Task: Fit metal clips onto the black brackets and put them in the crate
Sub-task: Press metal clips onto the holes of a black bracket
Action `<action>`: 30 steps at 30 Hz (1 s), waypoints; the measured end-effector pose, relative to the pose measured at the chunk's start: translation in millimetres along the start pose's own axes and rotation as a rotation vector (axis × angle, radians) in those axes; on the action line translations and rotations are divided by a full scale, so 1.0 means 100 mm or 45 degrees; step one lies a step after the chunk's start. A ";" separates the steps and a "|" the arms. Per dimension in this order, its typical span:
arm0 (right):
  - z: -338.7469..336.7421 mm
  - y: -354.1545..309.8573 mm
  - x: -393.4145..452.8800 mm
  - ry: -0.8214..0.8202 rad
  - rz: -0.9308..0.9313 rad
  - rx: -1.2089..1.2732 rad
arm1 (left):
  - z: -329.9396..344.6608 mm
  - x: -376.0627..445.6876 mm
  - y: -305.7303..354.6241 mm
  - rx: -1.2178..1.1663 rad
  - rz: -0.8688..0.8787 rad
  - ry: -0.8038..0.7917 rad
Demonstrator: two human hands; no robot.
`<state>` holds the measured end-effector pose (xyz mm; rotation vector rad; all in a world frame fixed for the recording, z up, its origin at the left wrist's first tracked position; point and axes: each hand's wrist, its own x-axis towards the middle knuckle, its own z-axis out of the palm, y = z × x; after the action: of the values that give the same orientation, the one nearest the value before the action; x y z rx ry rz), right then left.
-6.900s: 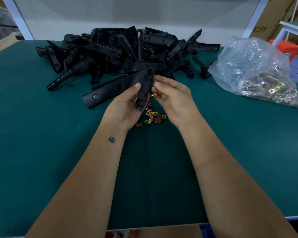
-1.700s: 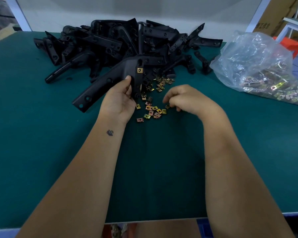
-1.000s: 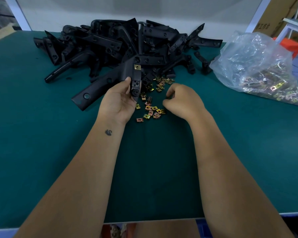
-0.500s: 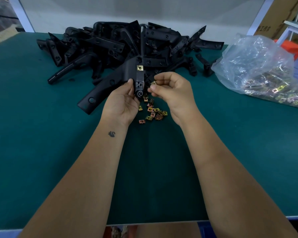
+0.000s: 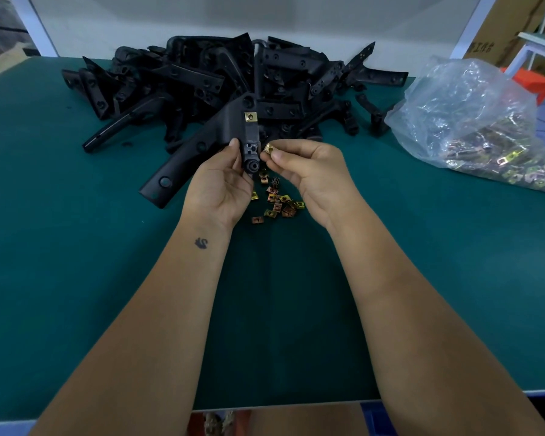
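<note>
Black moulded bracket (image 5: 202, 152) and brass-toned clip (image 5: 268, 148), held over green felt.

The angled, hole-pierced bracket, one square clip (image 5: 250, 116) already fitted, is gripped by the left hand (image 5: 221, 187); the loose clip is pinched beside it by the right hand (image 5: 312, 174). Small clips (image 5: 277, 202) are scattered on the table (image 5: 76, 278) beneath, brackets (image 5: 221, 77) are heaped far, and more clips are held in a crinkled clear bag (image 5: 472, 121) at right.

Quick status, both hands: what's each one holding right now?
Left hand: grips the black bracket, which already carries one fitted clip.
Right hand: pinches a loose metal clip beside the bracket.
</note>
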<state>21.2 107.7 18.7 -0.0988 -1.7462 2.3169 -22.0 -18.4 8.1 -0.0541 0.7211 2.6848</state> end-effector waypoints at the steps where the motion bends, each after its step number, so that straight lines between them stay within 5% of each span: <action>1: 0.00 -0.01 0.00 0.009 0.003 -0.006 | 0.00 -0.01 0.00 0.005 0.000 -0.006; 13: 0.04 -0.06 -0.05 0.000 0.068 -0.203 | -0.01 -0.01 -0.03 0.068 -0.008 -0.082; 30: 0.05 0.00 -0.02 0.021 0.058 -0.060 | 0.00 -0.04 -0.03 0.089 -0.030 -0.094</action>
<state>21.6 102.3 19.9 -0.1672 -1.8097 2.3000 -17.0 -17.3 6.7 0.0540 0.7853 2.6221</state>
